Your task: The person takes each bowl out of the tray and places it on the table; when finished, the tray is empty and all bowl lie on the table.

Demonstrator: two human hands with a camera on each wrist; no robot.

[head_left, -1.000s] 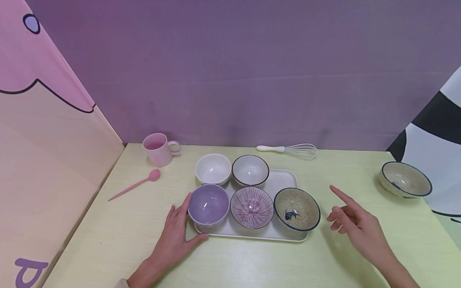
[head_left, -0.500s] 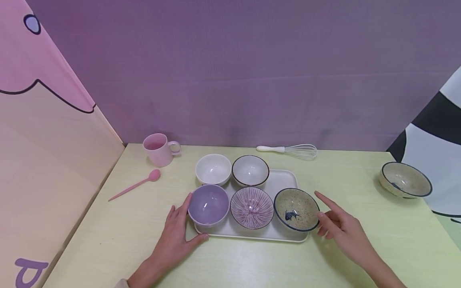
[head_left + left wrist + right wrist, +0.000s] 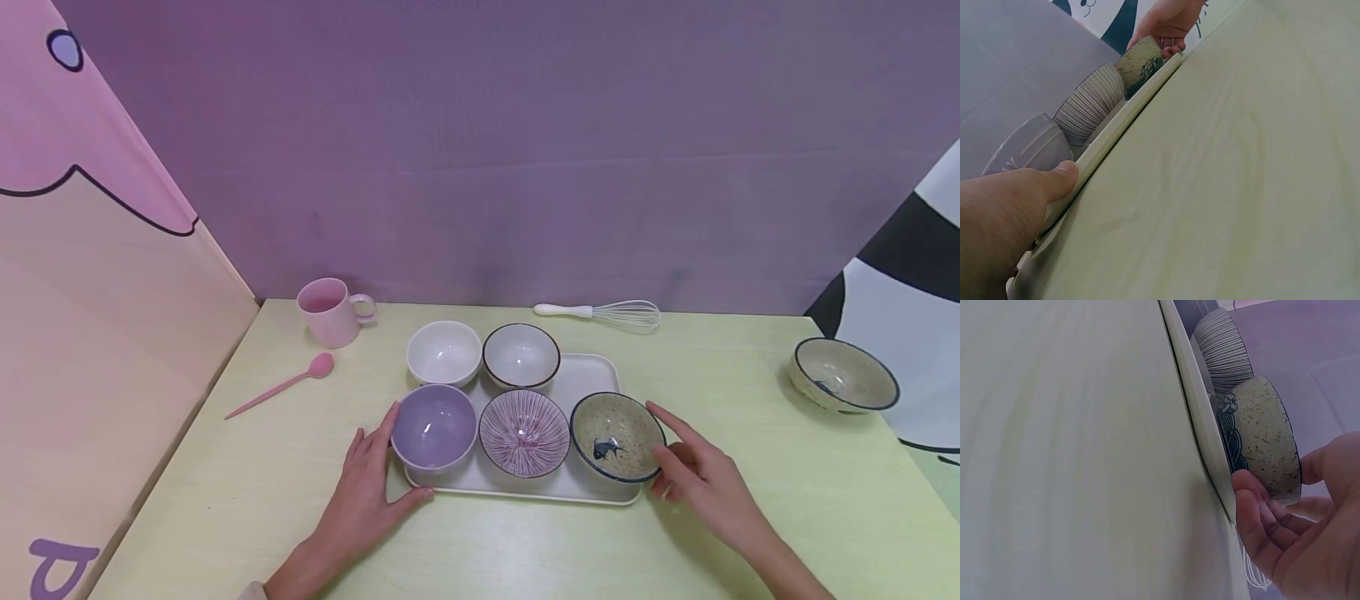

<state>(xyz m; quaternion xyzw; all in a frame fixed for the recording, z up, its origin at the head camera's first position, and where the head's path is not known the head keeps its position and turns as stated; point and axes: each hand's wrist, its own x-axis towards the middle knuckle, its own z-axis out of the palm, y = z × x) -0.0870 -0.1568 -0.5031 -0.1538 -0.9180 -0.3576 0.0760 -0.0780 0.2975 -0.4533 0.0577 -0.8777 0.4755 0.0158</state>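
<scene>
A white tray (image 3: 592, 375) lies under several bowls. My left hand (image 3: 363, 483) is at its left front corner, fingers extended beside the purple bowl (image 3: 435, 427); the thumb (image 3: 1063, 175) rests at the tray's front rim. At the other end, my right hand (image 3: 705, 483) touches the speckled bowl (image 3: 1263, 431) with the blue fish. Its thumb is at the rim, index finger reaching along the far side, other fingers bent loosely near the bowl's base. Between these bowls stands a purple-striped bowl (image 3: 525, 433). Behind are a white bowl (image 3: 445, 353) and a dark-rimmed white bowl (image 3: 522, 355).
Another speckled bowl (image 3: 846, 375) stands at the table's right side. A white whisk (image 3: 600, 313) lies by the back edge. Toward the left are a pink mug (image 3: 330, 312) and a pink spoon (image 3: 292, 383). A purple backdrop (image 3: 480, 150) rises behind the table (image 3: 480, 550).
My right hand has moved left from beside the tray to the speckled bowl, with its thumb now at the rim. The left hand and the bowls have stayed in place.
</scene>
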